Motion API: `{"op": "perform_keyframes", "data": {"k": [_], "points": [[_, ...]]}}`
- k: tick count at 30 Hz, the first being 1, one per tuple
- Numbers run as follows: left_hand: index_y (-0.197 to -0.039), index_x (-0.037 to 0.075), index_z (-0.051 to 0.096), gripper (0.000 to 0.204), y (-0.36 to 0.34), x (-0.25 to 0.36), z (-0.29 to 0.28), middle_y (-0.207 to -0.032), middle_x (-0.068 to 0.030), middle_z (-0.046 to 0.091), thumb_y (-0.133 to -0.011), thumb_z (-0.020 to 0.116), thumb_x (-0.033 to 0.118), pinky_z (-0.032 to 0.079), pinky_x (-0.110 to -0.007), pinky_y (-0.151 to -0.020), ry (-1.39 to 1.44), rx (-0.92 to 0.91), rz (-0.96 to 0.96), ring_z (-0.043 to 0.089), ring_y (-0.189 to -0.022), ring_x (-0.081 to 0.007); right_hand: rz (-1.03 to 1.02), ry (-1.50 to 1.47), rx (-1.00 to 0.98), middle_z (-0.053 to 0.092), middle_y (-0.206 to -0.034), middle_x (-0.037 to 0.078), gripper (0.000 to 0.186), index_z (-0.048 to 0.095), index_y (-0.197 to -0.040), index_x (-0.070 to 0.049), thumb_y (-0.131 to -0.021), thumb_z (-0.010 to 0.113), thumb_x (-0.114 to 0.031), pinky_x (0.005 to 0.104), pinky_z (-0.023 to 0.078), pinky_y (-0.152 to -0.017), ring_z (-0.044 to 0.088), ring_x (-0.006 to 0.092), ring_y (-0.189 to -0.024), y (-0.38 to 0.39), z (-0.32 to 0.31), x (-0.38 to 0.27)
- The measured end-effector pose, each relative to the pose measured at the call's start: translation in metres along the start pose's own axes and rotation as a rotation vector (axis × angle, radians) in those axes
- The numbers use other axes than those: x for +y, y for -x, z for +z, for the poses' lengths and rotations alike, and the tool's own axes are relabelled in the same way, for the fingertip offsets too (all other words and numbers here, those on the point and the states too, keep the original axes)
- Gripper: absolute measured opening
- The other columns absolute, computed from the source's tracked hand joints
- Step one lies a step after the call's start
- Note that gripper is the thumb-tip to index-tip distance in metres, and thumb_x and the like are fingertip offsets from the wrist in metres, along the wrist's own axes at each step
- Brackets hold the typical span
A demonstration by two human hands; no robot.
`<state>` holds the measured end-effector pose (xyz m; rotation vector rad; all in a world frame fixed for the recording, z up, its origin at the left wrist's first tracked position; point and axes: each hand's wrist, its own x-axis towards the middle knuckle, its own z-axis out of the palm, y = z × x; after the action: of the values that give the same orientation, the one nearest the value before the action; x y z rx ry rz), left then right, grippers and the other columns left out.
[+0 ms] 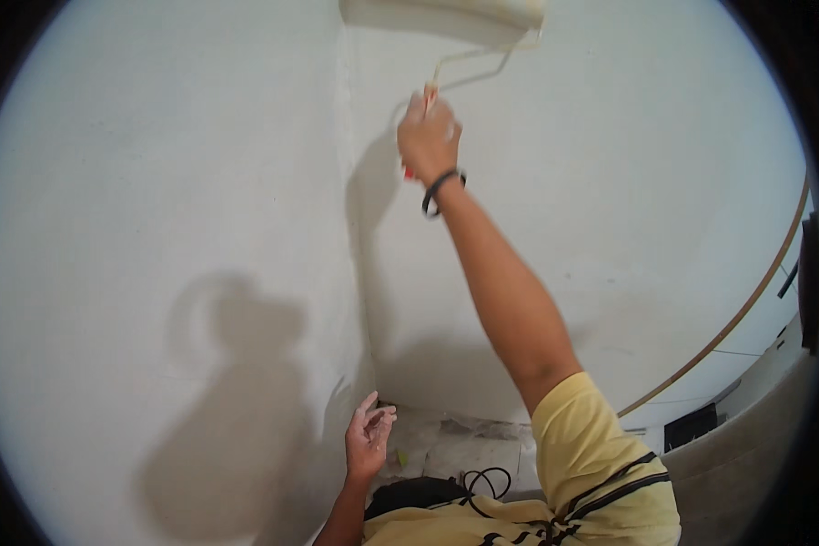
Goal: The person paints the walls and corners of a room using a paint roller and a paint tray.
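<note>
My right hand [428,136], with a dark band at the wrist, is raised with its fingers wrapped round the red handle of a paint roller [446,16]. The cream roller head is high on the pale right-hand wall [646,164], at the upper edge of the view. Low at the bottom centre, my left hand [369,432] holds nothing; its powder-marked fingers are loosely curved and apart, beside the wall corner.
The left wall [118,227] carries my shadow and meets the right wall at a corner. A tiled floor [469,455] lies below with a black cable [487,473]. A curved brown strip [737,323] and dark objects [690,428] are at the right.
</note>
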<state>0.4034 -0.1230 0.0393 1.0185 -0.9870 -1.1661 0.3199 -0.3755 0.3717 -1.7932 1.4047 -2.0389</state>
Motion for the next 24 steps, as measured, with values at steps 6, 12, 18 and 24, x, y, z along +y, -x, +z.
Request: {"op": "perform_keyframes", "data": {"k": [6, 12, 18, 24], "points": [[-0.13, -0.004, 0.038, 0.047, -0.006, -0.014, 0.001, -0.102, -0.0121, 0.062, -0.09, 0.056, 0.012, 0.046, -0.027, -0.085, -0.012, 0.011, -0.026, 0.059, -0.093, -0.0148, 0.065, -0.01, -0.035, 0.05, -0.061, 0.021, 0.027, 0.041, -0.074, 0.002, -0.091, 0.047, -0.018, 0.0429, 0.039, -0.051, 0.052, 0.0388, -0.056, 0.135, 0.013, 0.135], [-0.131, -0.002, 0.039, 0.047, -0.006, -0.03, 0.003, -0.101, -0.0107, 0.062, -0.089, 0.057, 0.011, 0.046, -0.028, -0.084, -0.045, 0.061, -0.169, 0.059, -0.093, -0.0147, 0.23, 0.078, -0.15, 0.049, -0.059, 0.021, 0.024, 0.041, -0.078, 0.001, -0.092, 0.048, -0.017, 0.042, 0.037, -0.048, 0.051, 0.039, -0.054, 0.256, 0.022, 0.242], [-0.133, 0.005, 0.042, 0.046, 0.008, -0.001, 0.012, -0.11, -0.0105, 0.061, -0.091, 0.055, 0.019, 0.045, -0.033, -0.084, -0.029, 0.109, -0.571, 0.057, -0.097, -0.0199, -0.42, 0.814, -0.155, 0.059, -0.096, 0.021, 0.029, 0.055, -0.108, 0.003, -0.085, 0.053, -0.012, 0.0451, 0.046, -0.068, 0.058, 0.0333, -0.083, 0.44, -0.006, 0.374], [-0.142, 0.008, 0.024, 0.06, 0.012, -0.009, 0.009, -0.114, -0.0115, 0.054, -0.091, 0.054, 0.02, 0.051, -0.037, -0.077, 0.132, 0.066, -0.451, 0.06, -0.091, -0.0229, 0.139, 0.462, -0.496, 0.061, -0.101, 0.021, 0.025, 0.061, -0.102, 0.0, -0.081, 0.057, -0.013, 0.0406, 0.051, -0.076, 0.061, 0.0341, -0.091, 0.435, 0.003, 0.38]]}}
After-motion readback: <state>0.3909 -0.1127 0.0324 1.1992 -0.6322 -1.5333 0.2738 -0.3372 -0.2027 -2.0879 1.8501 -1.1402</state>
